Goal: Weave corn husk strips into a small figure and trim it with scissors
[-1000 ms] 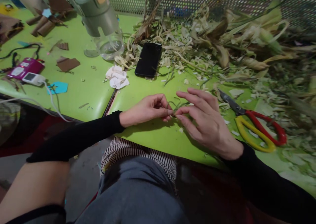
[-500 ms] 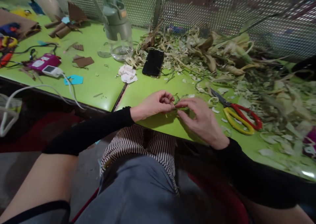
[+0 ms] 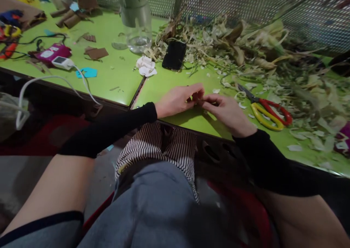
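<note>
Both hands, left hand (image 3: 179,100) and right hand (image 3: 226,111), pinch a thin green strip (image 3: 201,101) mid-frame; tugged hard, it may snap.

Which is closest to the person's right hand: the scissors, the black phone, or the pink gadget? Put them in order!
Measured from the right hand:
1. Scissors, just to its right on the green table.
2. Black phone, farther back, beside the dry leaf pile.
3. Pink gadget, far off to the left.

Scissors (image 3: 266,109) and husk pile (image 3: 246,51) rightward
</note>
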`<state>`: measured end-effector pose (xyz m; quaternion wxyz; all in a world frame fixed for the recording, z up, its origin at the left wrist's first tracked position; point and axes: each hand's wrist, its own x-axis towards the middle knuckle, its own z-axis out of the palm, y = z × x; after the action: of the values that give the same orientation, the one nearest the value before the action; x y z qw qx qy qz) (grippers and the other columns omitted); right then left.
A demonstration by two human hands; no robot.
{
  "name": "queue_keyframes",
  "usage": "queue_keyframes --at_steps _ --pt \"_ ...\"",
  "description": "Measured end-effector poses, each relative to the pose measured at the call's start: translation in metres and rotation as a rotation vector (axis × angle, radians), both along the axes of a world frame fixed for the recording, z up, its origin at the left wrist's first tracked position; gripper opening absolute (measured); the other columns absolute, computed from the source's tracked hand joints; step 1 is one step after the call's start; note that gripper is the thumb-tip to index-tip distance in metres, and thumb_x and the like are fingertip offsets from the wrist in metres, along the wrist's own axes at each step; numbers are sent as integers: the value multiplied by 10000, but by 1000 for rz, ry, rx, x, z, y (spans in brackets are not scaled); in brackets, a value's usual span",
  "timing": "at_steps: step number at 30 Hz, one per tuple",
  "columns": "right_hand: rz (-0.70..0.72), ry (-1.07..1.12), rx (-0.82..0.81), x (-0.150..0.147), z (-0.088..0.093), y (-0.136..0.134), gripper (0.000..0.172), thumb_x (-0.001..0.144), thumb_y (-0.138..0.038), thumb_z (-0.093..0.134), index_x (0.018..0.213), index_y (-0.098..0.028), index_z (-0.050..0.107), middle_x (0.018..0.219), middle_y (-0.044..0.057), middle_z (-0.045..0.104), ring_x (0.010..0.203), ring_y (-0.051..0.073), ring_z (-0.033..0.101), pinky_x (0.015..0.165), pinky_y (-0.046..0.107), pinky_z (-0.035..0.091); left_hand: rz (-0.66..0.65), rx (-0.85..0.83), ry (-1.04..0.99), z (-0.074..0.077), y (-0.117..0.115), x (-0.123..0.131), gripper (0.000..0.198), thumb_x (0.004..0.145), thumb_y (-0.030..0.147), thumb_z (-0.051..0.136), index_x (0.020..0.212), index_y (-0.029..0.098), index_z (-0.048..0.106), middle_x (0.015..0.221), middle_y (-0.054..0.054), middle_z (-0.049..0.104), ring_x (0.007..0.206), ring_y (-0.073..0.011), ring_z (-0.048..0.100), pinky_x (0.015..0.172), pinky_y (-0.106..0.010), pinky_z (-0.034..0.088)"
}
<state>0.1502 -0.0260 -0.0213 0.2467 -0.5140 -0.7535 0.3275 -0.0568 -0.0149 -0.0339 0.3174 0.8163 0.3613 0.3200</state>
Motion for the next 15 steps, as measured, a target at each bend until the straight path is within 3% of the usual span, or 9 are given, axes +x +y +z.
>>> queue_keyframes --at_steps 7,11,15 --pt "-2 44 -168 -2 1 7 238 815 -461 775 860 -231 817 876 35 780 826 214 668 873 419 501 31 151 247 -1 -5 1 255 933 77 549 1113 185 693 1026 -70 731 959 -209 667 866 -323 465" --pt "-26 57 -221 -2 2 12 284 787 -491 806 840 -212 801 867 43 771 806 204 652 856 411 496 38 165 258 -1 -8 2 229 985 127 534 1118 196 707 1031 -75 728 951 -204 661 875 -322 458" --pt "17 10 -210 -1 3 11 207 838 -422 770 872 -219 787 886 35 764 854 215 656 865 397 494 46 205 284 -1 -9 1 250 998 126 514 1154 178 703 1082 -73 734 991 -201 671 871 -306 460"
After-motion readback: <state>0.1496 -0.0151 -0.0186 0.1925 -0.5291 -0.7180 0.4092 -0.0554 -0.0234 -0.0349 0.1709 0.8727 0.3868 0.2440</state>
